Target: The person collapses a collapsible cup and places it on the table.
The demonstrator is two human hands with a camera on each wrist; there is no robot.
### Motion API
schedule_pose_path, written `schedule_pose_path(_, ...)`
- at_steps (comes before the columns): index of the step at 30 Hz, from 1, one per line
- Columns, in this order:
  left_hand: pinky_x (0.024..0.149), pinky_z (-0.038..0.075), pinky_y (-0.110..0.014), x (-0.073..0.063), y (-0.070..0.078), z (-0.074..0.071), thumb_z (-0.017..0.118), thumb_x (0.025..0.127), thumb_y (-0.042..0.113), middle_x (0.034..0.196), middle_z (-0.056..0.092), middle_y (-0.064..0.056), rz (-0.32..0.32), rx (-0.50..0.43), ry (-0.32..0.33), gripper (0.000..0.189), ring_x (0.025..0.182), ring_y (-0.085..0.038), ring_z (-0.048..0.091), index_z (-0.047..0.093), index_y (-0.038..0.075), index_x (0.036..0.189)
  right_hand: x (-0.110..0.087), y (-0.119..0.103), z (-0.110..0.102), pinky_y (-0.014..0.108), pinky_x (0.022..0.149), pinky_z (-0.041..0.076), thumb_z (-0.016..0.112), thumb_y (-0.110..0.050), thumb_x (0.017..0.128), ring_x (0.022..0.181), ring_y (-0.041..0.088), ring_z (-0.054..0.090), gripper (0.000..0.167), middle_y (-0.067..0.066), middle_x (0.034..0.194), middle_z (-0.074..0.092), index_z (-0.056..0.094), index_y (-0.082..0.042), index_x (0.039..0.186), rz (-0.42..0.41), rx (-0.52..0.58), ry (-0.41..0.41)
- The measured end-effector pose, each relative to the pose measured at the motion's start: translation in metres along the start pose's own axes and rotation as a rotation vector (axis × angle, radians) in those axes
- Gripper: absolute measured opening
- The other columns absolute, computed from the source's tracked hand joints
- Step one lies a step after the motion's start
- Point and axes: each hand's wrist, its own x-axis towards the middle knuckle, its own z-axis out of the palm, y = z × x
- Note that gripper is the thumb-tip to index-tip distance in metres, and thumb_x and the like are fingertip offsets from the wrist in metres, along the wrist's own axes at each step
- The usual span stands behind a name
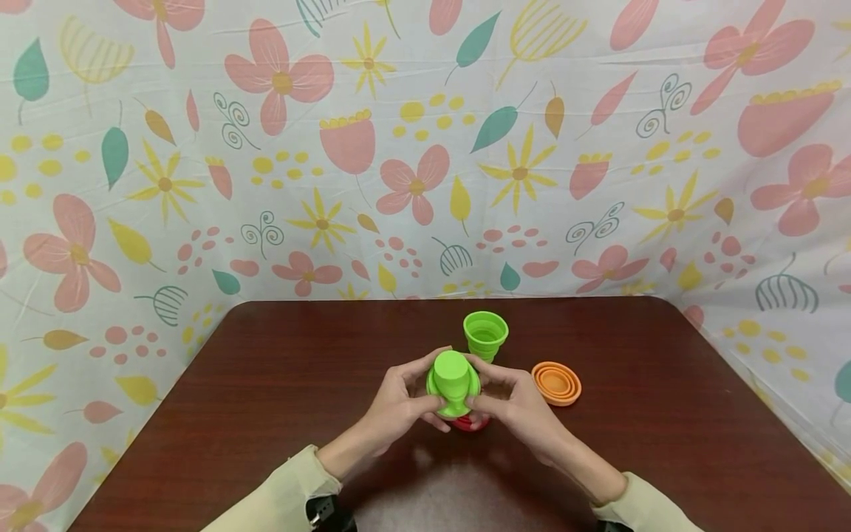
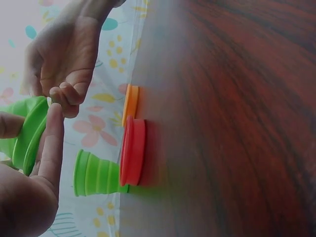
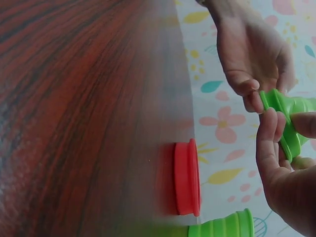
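Note:
A small green collapsible silicone cup (image 1: 452, 373) is held above the table, its narrow base up towards my head and its sides partly folded. My left hand (image 1: 397, 399) grips its rim from the left, thumb on the near side and fingers beneath. From the right, my right hand (image 1: 515, 403) pinches the same rim likewise. In the left wrist view the held cup (image 2: 30, 133) sits tilted between thumb and fingers. Below the hands lies a flat, folded red cup (image 3: 186, 178), mostly hidden in the head view.
Behind the hands a second green cup (image 1: 485, 332) stands extended, mouth up. To the right lies a folded orange cup (image 1: 556, 384). Everything rests on a dark brown wooden table (image 1: 299, 355), with a flower-patterned cloth (image 1: 412, 148) hanging behind and beside it.

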Motion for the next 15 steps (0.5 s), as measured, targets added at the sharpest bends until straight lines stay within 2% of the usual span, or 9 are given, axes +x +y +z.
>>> schedule_pose_path(4,0.066,0.065,-0.051,0.0006,-0.0007,0.0005,0.057,0.086,-0.016,0.145,0.059,-0.02,-0.006,-0.001,0.012,0.077,0.099,-0.03,0.072,0.046,0.006,0.159,-0.0002,0.0009,0.001,0.031,0.079,0.062,0.071,-0.001,0.094,0.101,0.024,0.071,0.063,0.019,0.113,0.071,0.053,-0.004,0.154,-0.016,-0.021,0.008)
schedule_pose_path(8,0.065,0.065,-0.051,0.001,-0.0014,0.0003,0.055,0.085,-0.017,0.144,0.059,-0.019,-0.009,0.006,0.02,0.076,0.098,-0.03,0.072,0.048,0.006,0.158,0.0005,0.0015,0.0019,0.033,0.074,0.063,0.071,0.0,0.094,0.093,0.025,0.071,0.063,0.02,0.115,0.072,0.053,-0.003,0.154,-0.037,-0.011,0.001)
schedule_pose_path(15,0.066,0.065,-0.052,0.0011,-0.0012,0.0004,0.052,0.085,-0.017,0.146,0.059,-0.017,-0.02,0.005,0.024,0.075,0.104,-0.031,0.071,0.05,0.007,0.157,0.0006,0.0032,0.0022,0.035,0.071,0.064,0.069,0.002,0.095,0.086,0.026,0.07,0.062,0.022,0.118,0.071,0.051,-0.001,0.155,-0.049,0.005,-0.015)
